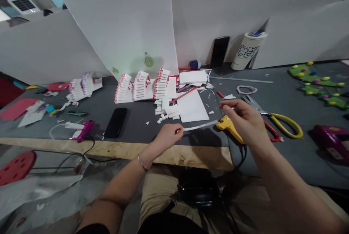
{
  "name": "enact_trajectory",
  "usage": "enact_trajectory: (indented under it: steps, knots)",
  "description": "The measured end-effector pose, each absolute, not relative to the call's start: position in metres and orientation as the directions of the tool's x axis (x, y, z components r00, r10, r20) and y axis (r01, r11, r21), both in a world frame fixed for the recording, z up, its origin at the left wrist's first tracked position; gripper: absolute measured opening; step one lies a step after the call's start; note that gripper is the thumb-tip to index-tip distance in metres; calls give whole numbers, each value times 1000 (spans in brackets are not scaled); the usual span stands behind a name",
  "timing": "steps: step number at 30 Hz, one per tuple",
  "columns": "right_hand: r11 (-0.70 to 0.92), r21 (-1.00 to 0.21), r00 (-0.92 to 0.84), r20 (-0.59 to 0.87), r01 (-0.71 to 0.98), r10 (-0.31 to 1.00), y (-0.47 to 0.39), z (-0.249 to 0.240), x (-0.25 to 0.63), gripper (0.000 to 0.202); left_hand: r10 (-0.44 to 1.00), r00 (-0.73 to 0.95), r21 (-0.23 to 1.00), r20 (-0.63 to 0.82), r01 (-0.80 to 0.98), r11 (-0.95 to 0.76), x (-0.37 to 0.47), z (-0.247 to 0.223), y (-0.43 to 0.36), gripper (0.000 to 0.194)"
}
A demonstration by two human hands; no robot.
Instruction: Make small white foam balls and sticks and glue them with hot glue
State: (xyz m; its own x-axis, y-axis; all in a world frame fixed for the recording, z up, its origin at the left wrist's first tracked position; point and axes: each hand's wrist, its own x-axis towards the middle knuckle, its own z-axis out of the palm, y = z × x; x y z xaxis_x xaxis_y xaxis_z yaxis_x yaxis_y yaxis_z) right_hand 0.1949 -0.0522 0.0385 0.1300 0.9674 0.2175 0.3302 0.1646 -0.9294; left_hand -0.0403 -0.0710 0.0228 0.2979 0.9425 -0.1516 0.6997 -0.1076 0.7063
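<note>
My left hand (170,134) pinches one end of a thin white strip (200,126) above the front of the table. The strip runs right, its far end by the tip of a yellow glue gun (231,128). Just over the glue gun is my right hand (244,117), thumb and fingertips drawn together; whatever they hold is too small to make out. Behind the strip lie a white paper sheet (192,106), small white rolled pieces (163,118) and folded white paper pieces with red tips (162,84).
Yellow-and-red-handled pliers (286,125) and a purple device (331,141) are at right. Farther back stand a white cup (247,52) and an upright phone (219,51). Left are a flat black phone (116,122) and a purple glue gun (84,131). White boards (122,19) rise behind.
</note>
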Motion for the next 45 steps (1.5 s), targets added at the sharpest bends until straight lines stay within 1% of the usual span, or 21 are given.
enact_trajectory:
  steps: [1, 2, 3, 4, 5, 7, 9, 12, 15, 16, 18, 21, 22, 24, 26, 28, 32, 37, 39, 42, 45]
  knots:
    - [293, -807, 38, 363, 512, 931, -57, 42, 191, 16, 934, 334, 644, -127, 744, -178, -40, 26, -72, 21]
    - [433, -674, -121, 458, 598, 881, -63, 45, 185, 17, 922, 371, 584, -111, 775, -242, -38, 28, -73, 21]
    - [550, -560, -283, 494, 619, 822, -68, 45, 178, 19, 909, 405, 531, -102, 795, -295, -36, 31, -74, 21]
    - [618, -480, -410, 472, 623, 780, -73, 43, 170, 21, 894, 436, 489, -103, 805, -337, -34, 34, -76, 20]
    - [639, -434, -494, 408, 635, 768, -78, 40, 162, 23, 880, 463, 457, -106, 808, -370, -32, 37, -77, 19]
    - [628, -411, -574, 264, 660, 775, -83, 30, 152, 25, 852, 510, 427, -117, 800, -421, -27, 42, -79, 19]
    - [588, -409, -584, 149, 698, 798, -85, 20, 149, 22, 835, 536, 425, -126, 790, -443, -25, 47, -81, 22]
    - [553, -392, -575, 72, 735, 815, -84, 10, 152, 22, 834, 532, 448, -144, 787, -424, -26, 50, -82, 26]
    - [509, -439, -545, 50, 740, 837, -83, 9, 156, 25, 834, 529, 526, -160, 760, -381, -28, 51, -81, 24]
    - [484, -487, -532, 45, 727, 845, -83, 11, 156, 26, 840, 522, 568, -147, 740, -361, -28, 51, -82, 23]
    - [419, -631, -519, 30, 653, 854, -82, 17, 157, 27, 865, 493, 676, -95, 670, -307, -30, 50, -83, 19]
    - [248, -851, -515, -31, 464, 857, -81, 29, 158, 30, 892, 449, 873, -60, 456, -171, -34, 47, -84, 31]
    - [170, -899, -516, -70, 404, 854, -80, 32, 158, 32, 896, 438, 921, -73, 375, -109, -35, 45, -85, 33]
    - [26, -951, -525, -147, 309, 839, -80, 37, 157, 34, 910, 400, 970, -108, 244, 8, -38, 41, -84, 31]
    - [-64, -967, -533, -189, 245, 825, -80, 38, 155, 35, 928, 345, 983, -137, 166, 83, -40, 37, -83, 28]
    - [-84, -972, -530, -190, 218, 827, -80, 36, 152, 34, 939, 309, 986, -153, 118, 121, -41, 34, -83, 26]
    - [-24, -973, -511, -141, 228, 848, -82, 31, 149, 30, 950, 271, 987, -157, 68, 143, -40, 33, -83, 25]
    - [81, -964, -486, -56, 255, 872, -84, 28, 148, 27, 969, 218, 993, -115, 8, 116, -33, 29, -86, 21]
    - [113, -960, -475, -24, 257, 880, -85, 28, 147, 27, 980, 170, 994, -102, -12, 105, -29, 27, -87, 19]
    - [131, -956, -445, 0, 264, 896, -86, 28, 147, 30, 994, 83, 997, -70, -24, 73, -22, 25, -89, 16]
    - [115, -961, -382, 12, 250, 924, -86, 27, 146, 29, 999, 42, 1000, -19, -21, 20, -19, 23, -91, 14]
